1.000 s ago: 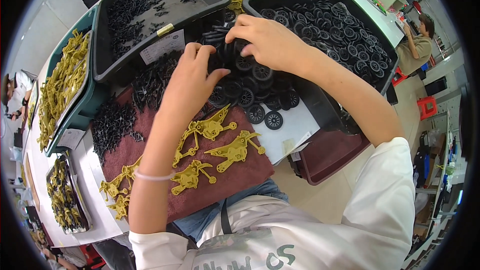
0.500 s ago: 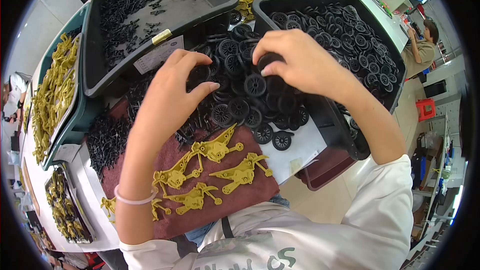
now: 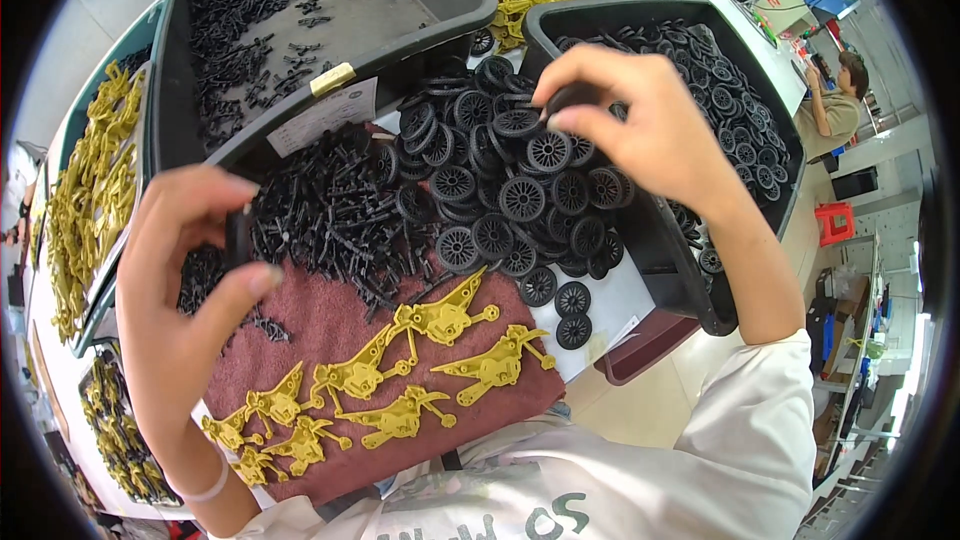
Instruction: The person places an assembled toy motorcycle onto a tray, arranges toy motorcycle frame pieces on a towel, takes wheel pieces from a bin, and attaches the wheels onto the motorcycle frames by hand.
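Observation:
My left hand [image 3: 170, 280] is at the left, above the maroon cloth [image 3: 345, 315]. Between its thumb and fingers is a dark piece that looks like a black wheel [image 3: 238, 237] seen edge-on. My right hand [image 3: 650, 115] pinches another black wheel [image 3: 575, 97] at the edge of the heap of spoked black wheels [image 3: 522, 198]. Several yellow plastic frames [image 3: 402, 417] with thin arms lie in rows on the cloth. Beside the wheels spreads a pile of small black rod-like parts [image 3: 335, 205].
A large grey bin [image 3: 345, 80] with small black parts stands at the back left. At the right is a black bin [image 3: 690, 260] full of wheels. Yellow parts [image 3: 95, 200] fill a tray at the far left. A person [image 3: 835, 105] sits at the far right.
My left hand has moved left from the wheel heap with the dark piece in its fingers. My right hand has shifted slightly right, keeping its wheel.

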Motion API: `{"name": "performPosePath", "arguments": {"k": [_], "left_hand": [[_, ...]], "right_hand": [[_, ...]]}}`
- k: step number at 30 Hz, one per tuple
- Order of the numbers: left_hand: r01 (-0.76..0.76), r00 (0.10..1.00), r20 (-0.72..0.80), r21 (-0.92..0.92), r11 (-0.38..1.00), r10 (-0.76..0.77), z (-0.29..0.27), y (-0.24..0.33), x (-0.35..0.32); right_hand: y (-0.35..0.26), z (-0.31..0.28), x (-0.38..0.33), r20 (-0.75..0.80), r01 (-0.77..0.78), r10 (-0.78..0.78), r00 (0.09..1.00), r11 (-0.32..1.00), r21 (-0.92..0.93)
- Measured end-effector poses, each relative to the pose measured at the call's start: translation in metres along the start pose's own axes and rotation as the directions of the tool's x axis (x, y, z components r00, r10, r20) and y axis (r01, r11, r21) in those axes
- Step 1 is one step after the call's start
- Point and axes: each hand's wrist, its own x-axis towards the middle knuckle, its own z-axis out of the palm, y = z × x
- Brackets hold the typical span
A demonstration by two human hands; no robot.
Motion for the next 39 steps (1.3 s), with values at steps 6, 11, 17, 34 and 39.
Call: {"name": "performPosePath", "arguments": {"k": [6,11,17,34,39], "left_hand": [[0.176,0.981,-0.077,-0.012,0.984,-0.176,0.001,0.014,-0.106],[0.178,0.949,-0.267,0.019,0.984,-0.166,0.038,0.014,-0.185],[-0.108,0.928,-0.302,0.339,0.934,0.217,0.11,-0.005,-0.225],[-0.263,0.883,-0.262,0.411,0.873,0.389,0.139,-0.025,-0.235],[-0.235,0.912,-0.204,0.453,0.86,0.357,0.139,-0.025,-0.241]], "right_hand": [[-0.015,-0.016,-0.01,0.021,-0.101,0.1,0.995,0.989,0.109],[-0.031,-0.016,-0.02,0.065,0.053,-0.046,0.997,0.991,-0.121],[-0.022,-0.02,0.045,-0.082,-0.218,0.205,0.975,0.84,-0.497],[0.099,0.003,0.18,0.524,-0.604,0.555,0.647,0.792,-0.092],[0.124,0.013,0.192,0.384,-0.465,0.587,0.713,0.805,-0.367]]}}
